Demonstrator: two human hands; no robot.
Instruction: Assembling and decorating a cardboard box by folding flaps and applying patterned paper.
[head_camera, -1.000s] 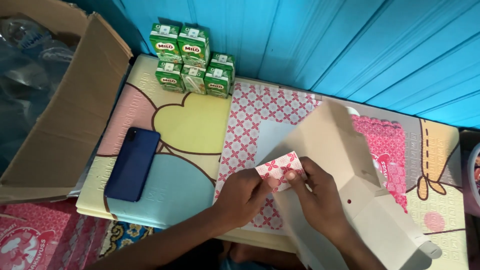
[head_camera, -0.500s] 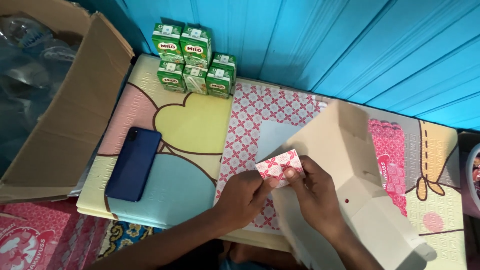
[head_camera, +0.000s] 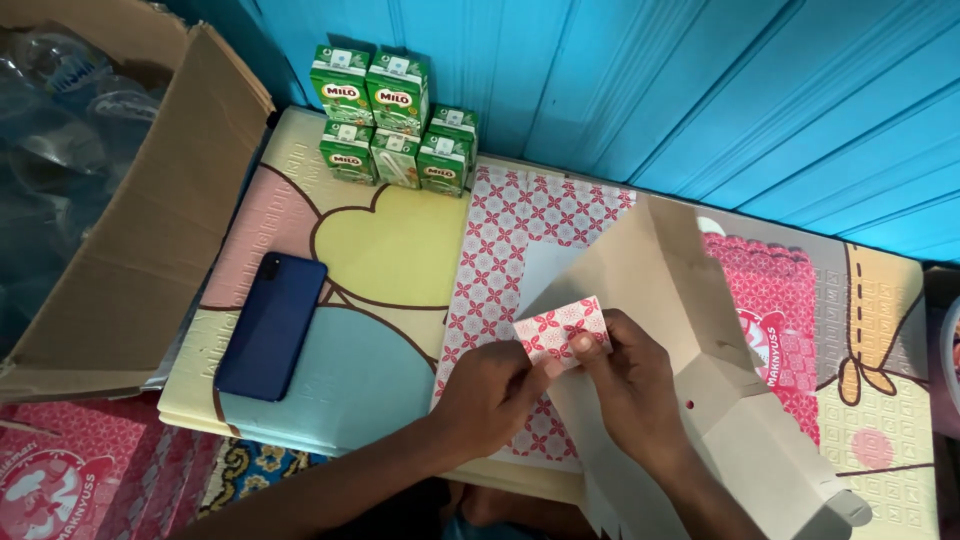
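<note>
Your left hand (head_camera: 490, 395) and right hand (head_camera: 625, 385) meet at a small patterned flap (head_camera: 560, 330), fingers of both clamped on its lower edge, at the box blank's (head_camera: 680, 330) nine o'clock side. You look mid-fold; next, press the crease flat without letting the blank slide off the sheet (head_camera: 510, 240).

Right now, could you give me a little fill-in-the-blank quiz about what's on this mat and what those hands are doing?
1. Both the left hand and the right hand pinch a small red-and-white patterned flap of the ____ box.
2. The dark blue phone lies flat on the mat, to the ____ of the hands.
3. The drink cartons standing against the blue wall are ____ in colour.

Missing words: cardboard; left; green
</note>
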